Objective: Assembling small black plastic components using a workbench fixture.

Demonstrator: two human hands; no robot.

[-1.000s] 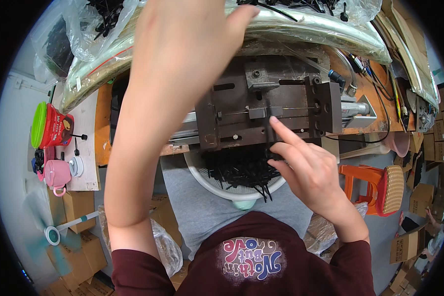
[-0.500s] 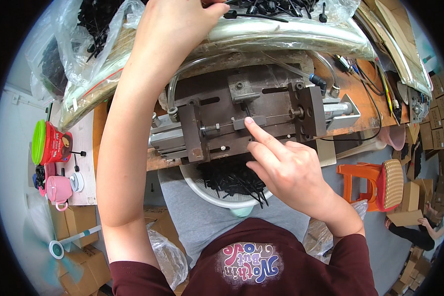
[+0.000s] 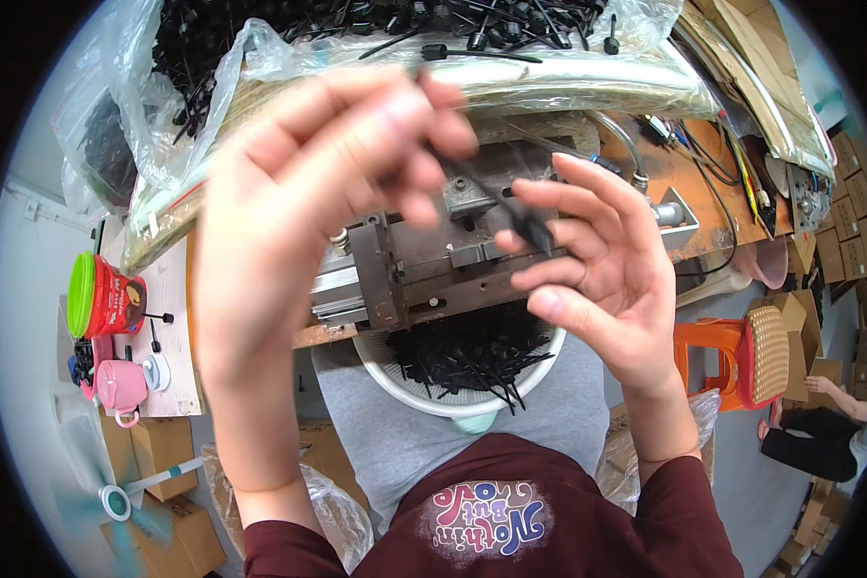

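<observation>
My left hand point(image 3: 303, 183), blurred by motion, is raised over the bench with its fingers pinched on the thin end of a black plastic tie-like piece with a thick head point(image 3: 533, 234). The piece slants down to the right. Around its thick head, the fingers of my right hand point(image 3: 612, 265) are spread apart; whether they touch it I cannot tell. Beneath both hands lies a dark metal clamping fixture point(image 3: 380, 275), partly hidden by them. A white basket point(image 3: 429, 405) full of similar black pieces rests at my lap, just below the fixture.
Clear plastic bags point(image 3: 250, 58) with heaped black pieces lie along the back. At left stand a red tub with green rim point(image 3: 111, 294) and a pink cup point(image 3: 122, 385). An orange stool point(image 3: 708, 361) is at right. Another person point(image 3: 824, 438) sits far right among cartons.
My left hand has come back from the heap, now with a black piece. My right hand has lifted off the fixture, moved right and spread its fingers.
</observation>
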